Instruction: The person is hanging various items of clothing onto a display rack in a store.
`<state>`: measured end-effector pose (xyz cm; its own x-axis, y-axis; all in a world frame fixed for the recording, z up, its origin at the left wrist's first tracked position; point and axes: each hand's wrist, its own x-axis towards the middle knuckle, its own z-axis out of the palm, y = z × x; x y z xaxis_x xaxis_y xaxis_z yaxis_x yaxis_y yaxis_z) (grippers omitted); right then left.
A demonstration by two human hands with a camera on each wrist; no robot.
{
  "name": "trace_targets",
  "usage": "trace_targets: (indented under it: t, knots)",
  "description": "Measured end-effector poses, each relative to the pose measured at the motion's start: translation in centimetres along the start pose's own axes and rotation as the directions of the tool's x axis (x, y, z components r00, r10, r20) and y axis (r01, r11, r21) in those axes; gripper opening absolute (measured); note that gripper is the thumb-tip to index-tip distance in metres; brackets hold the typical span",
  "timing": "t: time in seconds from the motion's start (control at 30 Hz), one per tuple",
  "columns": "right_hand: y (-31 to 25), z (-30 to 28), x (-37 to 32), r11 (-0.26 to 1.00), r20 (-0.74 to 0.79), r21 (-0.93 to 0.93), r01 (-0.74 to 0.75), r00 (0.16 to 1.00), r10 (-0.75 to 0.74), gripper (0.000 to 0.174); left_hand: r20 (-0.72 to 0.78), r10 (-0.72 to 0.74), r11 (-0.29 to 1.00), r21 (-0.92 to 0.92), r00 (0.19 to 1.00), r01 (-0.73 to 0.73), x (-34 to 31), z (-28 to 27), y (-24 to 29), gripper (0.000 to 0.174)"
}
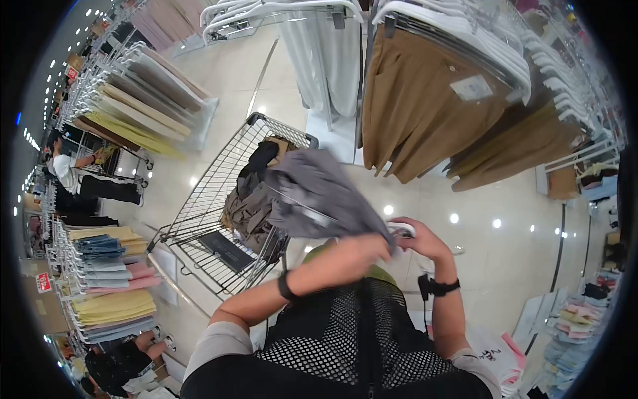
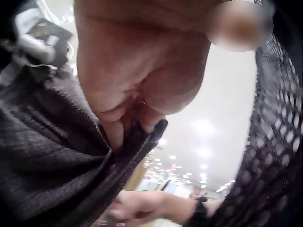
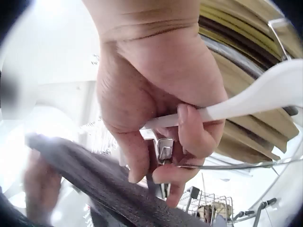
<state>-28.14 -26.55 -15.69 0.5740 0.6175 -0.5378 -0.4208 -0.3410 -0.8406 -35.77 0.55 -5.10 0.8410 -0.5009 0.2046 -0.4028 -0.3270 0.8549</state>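
Note:
In the head view, a dark grey garment [image 1: 329,189] stretches from my left hand [image 1: 364,258] out over the cart, blurred by motion. My left fingers pinch its edge, as the left wrist view shows; a tag [image 2: 54,40] hangs at its far side. My right hand [image 1: 425,241] grips a white hanger [image 3: 255,94], its fingers curled round the bar. At those fingers sits a metal clip [image 3: 164,150], right at the edge of the grey cloth. The rest of the clip is hidden by the fingers.
A wire shopping cart [image 1: 193,199] stands ahead to the left, with a heap of dark clothes [image 1: 249,206] inside. Brown trousers [image 1: 425,100] hang on a rack ahead right. Clothes racks line the left, where a person with another cart [image 1: 123,163] stands.

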Motion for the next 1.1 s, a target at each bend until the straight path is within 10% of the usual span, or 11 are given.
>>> trace_targets:
  t: [0.07, 0.13, 0.2, 0.37, 0.47, 0.53, 0.67, 0.73, 0.83, 0.97, 1.1]
  knots:
    - [1.5, -0.1, 4.3, 0.928, -0.008, -0.055, 0.368, 0.929, -0.369, 0.055, 0.281, 0.227, 0.925, -0.363, 0.932, -0.116, 2.3, 0.9, 0.3, 0.02]
    - [1.3, -1.8, 3.4, 0.93, -0.019, -0.111, 0.351, 0.935, -0.355, 0.056, 0.52, 0.082, 0.955, -0.285, 0.85, 0.082, 2.6, -0.2, 0.3, 0.023]
    - [-3.3, 0.1, 7.4, 0.925, -0.049, -0.169, 0.339, 0.935, -0.352, 0.057, 0.425, 0.257, 0.92, -0.383, 0.868, -0.084, 2.9, -1.4, -3.7, 0.027]
    - [-6.6, 0.7, 7.6, 0.907, -0.158, -0.285, 0.309, 0.918, -0.363, 0.061, 0.407, -0.33, 0.902, -0.13, 0.852, 0.411, 1.5, -10.4, -10.3, 0.046]
    - [-8.5, 1.4, 7.8, 0.903, -0.265, -0.329, 0.276, 0.891, -0.369, 0.063, -0.057, -0.097, 0.969, 0.224, 0.994, 0.108, 1.7, -11.1, -14.8, 0.072]
    - [-9.3, 2.0, 7.6, 0.906, -0.34, -0.335, 0.258, 0.864, -0.371, 0.064, 0.002, -0.087, 0.969, 0.233, 0.996, 0.084, 3.7, -11.4, -14.6, 0.089]
    - [-12.6, 2.0, 7.8, 0.479, -0.237, -0.876, 0.057, 0.814, -0.53, 0.077, 0.135, -0.186, 0.982, 0.055, 0.973, 0.18, 7.6, -10.2, -14.4, 0.123]
    - [-14.2, 1.5, 7.3, 0.377, -0.205, -0.926, 0.03, 0.797, -0.567, 0.078, 0.164, -0.153, 0.988, 0.055, 0.975, 0.146, 9.1, -9.5, -14.9, 0.12]
    - [-14.5, 0.0, 5.7, 0.357, -0.286, -0.932, -0.065, 0.735, -0.614, 0.073, -0.288, 0.183, 0.92, 0.387, 0.94, -0.061, 10.7, -6.3, -17.6, 0.1]
    - [-12.9, -2.9, 4.1, 0.37, -0.377, -0.915, -0.161, 0.669, -0.64, 0.071, 0.218, 0.208, 0.839, 0.462, 0.954, -0.288, 14.5, -6.4, -15.1, 0.071]
    - [-10.1, -6.3, 2.5, 0.385, -0.441, -0.893, -0.232, 0.616, -0.653, 0.07, 0.306, 0.069, 0.95, 0.271, 0.949, -0.156, 18.3, -2.8, -15.5, 0.061]
